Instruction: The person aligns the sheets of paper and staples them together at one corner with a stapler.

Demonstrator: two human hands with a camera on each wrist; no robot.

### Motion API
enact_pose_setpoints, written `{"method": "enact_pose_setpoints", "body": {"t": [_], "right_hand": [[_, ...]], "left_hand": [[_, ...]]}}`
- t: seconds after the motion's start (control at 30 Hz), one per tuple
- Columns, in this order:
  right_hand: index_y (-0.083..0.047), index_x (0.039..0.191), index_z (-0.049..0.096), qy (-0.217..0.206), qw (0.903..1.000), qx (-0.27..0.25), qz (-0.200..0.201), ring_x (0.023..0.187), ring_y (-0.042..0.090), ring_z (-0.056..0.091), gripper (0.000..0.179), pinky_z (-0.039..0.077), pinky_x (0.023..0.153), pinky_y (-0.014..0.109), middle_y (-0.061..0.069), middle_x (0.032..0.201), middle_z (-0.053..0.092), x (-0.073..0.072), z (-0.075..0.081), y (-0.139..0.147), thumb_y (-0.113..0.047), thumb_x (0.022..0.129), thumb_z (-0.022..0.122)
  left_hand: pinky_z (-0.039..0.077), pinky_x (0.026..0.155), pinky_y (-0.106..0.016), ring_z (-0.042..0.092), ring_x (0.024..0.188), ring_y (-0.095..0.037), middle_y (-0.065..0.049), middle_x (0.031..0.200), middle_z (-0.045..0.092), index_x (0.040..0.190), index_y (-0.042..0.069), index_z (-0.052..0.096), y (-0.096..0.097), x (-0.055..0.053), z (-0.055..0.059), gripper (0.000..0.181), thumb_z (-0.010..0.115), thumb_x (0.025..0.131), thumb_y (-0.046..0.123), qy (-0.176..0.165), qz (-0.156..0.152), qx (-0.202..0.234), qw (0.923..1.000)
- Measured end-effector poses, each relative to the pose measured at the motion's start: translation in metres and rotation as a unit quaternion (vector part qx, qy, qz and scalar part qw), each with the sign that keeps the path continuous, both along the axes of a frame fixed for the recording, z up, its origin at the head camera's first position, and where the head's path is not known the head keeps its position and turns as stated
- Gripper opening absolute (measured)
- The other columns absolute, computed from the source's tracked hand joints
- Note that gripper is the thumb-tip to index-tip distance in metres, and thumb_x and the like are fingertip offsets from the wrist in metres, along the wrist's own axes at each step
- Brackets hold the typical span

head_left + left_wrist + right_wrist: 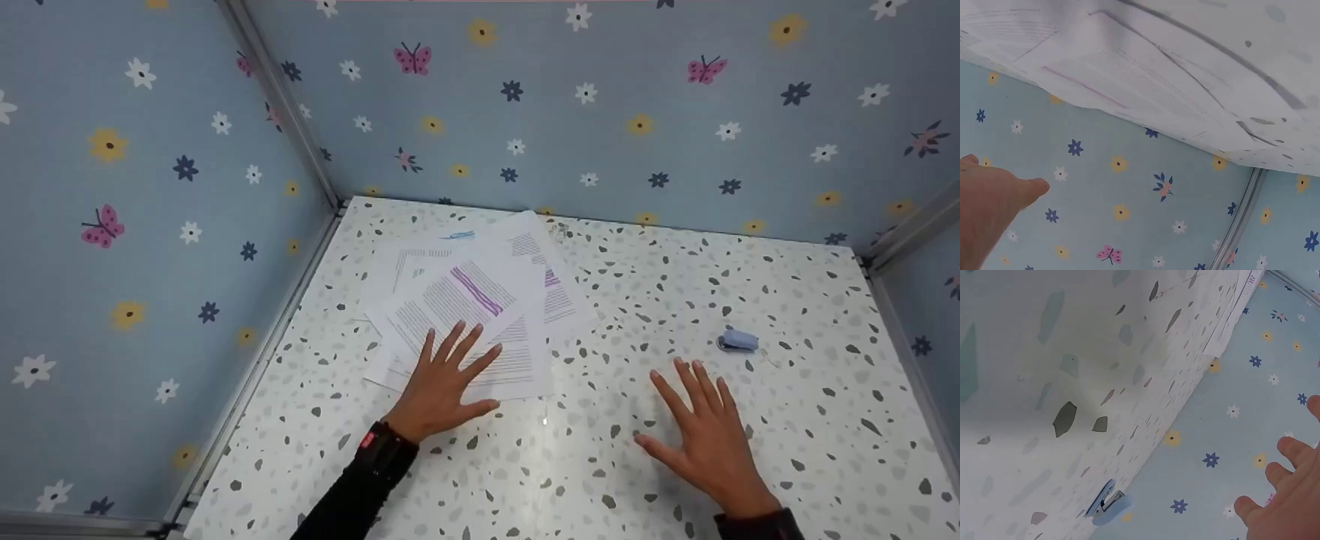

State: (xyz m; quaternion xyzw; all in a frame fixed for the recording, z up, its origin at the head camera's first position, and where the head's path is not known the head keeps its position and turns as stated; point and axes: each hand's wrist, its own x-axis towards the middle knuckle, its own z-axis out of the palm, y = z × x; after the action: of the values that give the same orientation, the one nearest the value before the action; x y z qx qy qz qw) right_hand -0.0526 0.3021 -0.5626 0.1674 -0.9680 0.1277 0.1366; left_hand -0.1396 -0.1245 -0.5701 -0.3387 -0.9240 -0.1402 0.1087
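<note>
Several loose printed sheets of paper [480, 300] lie overlapping at odd angles on the left part of the table, some marked with purple and blue strokes. My left hand [442, 386] is spread over the near edge of the sheets, fingers straight; whether it touches them I cannot tell. On the right, my right hand [709, 442] is spread with straight fingers and holds nothing. A small light-blue stapler [739, 341] lies just beyond its fingertips. In the right wrist view the stapler [1108, 503] shows on its side, apart from the hand [1292, 489].
The white speckled table [600, 465] meets a blue flowered wall panel [585, 112] at the back. Similar panels stand at left [150, 285] and right, joined by metal frame bars [277, 90].
</note>
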Motion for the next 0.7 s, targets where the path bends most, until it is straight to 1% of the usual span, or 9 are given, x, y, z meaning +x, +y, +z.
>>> {"method": "enact_pose_setpoints", "body": {"t": [0.13,0.27,0.33,0.43,0.5,0.57,0.63,0.7], "right_hand": [[-0.026,0.16,0.034,-0.003,1.0,-0.002,-0.006,0.152,0.037,0.017,0.094,0.011,0.119,0.062,0.015,0.165,0.026,0.001,0.002,0.001,-0.065,0.082,0.072],[-0.026,0.16,0.035,-0.003,0.9999,-0.002,-0.013,0.152,0.037,0.017,0.094,0.012,0.118,0.062,0.017,0.164,0.028,0.003,0.004,0.003,-0.066,0.083,0.072],[-0.026,0.159,0.035,-0.002,0.9999,-0.003,-0.014,0.152,0.038,0.018,0.094,0.013,0.118,0.063,0.017,0.163,0.029,0.004,0.005,0.005,-0.065,0.083,0.072],[-0.026,0.159,0.035,0.002,0.9999,-0.007,-0.014,0.151,0.038,0.018,0.094,0.013,0.118,0.062,0.018,0.162,0.03,0.005,0.008,0.007,-0.064,0.082,0.073],[-0.026,0.159,0.035,0.005,0.9998,-0.011,-0.015,0.151,0.038,0.018,0.094,0.011,0.119,0.062,0.018,0.162,0.03,0.005,0.008,0.009,-0.063,0.082,0.074],[-0.026,0.159,0.036,0.008,0.9997,-0.015,-0.018,0.152,0.038,0.018,0.093,0.01,0.12,0.061,0.017,0.162,0.03,0.006,0.009,0.009,-0.062,0.082,0.075],[-0.025,0.159,0.037,0.011,0.9995,-0.018,-0.021,0.151,0.038,0.018,0.093,0.012,0.119,0.062,0.017,0.162,0.03,0.006,0.009,0.01,-0.061,0.082,0.075],[-0.025,0.158,0.039,0.014,0.9993,-0.024,-0.024,0.151,0.038,0.019,0.092,0.014,0.118,0.063,0.017,0.162,0.031,0.007,0.008,0.01,-0.06,0.082,0.076]], "left_hand": [[0.006,0.117,-0.067,0.011,0.155,-0.032,-0.006,0.168,0.018,0.161,0.035,0.028,-0.001,-0.024,0.015,0.08,0.041,0.094,0.077,0.01,0.013,-0.008,0.9998],[0.006,0.118,-0.067,0.011,0.154,-0.032,-0.006,0.168,0.019,0.161,0.034,0.028,0.0,-0.049,0.03,0.08,0.039,0.094,0.078,0.028,0.027,-0.004,0.9992],[0.006,0.118,-0.067,0.01,0.155,-0.032,-0.006,0.169,0.018,0.161,0.034,0.027,0.002,-0.06,0.036,0.08,0.039,0.094,0.078,0.032,0.032,-0.002,0.999],[0.004,0.118,-0.066,0.008,0.155,-0.031,-0.004,0.169,0.016,0.161,0.035,0.026,0.004,-0.074,0.044,0.08,0.041,0.095,0.076,0.029,0.036,0.006,0.9989],[0.002,0.119,-0.064,0.006,0.155,-0.029,-0.003,0.169,0.015,0.161,0.035,0.026,0.004,-0.084,0.046,0.079,0.043,0.095,0.075,0.028,0.042,0.009,0.9987],[0.0,0.12,-0.063,0.004,0.156,-0.027,-0.001,0.17,0.014,0.161,0.036,0.026,0.005,-0.092,0.046,0.079,0.043,0.095,0.076,0.024,0.051,0.008,0.9984],[0.001,0.12,-0.063,0.004,0.156,-0.028,-0.002,0.169,0.014,0.161,0.036,0.027,0.005,-0.099,0.042,0.079,0.042,0.095,0.076,0.018,0.056,0.004,0.9983],[0.001,0.12,-0.063,0.005,0.156,-0.028,-0.002,0.169,0.015,0.161,0.035,0.028,0.006,-0.104,0.037,0.079,0.042,0.095,0.076,0.005,0.057,0.003,0.9984]]}}
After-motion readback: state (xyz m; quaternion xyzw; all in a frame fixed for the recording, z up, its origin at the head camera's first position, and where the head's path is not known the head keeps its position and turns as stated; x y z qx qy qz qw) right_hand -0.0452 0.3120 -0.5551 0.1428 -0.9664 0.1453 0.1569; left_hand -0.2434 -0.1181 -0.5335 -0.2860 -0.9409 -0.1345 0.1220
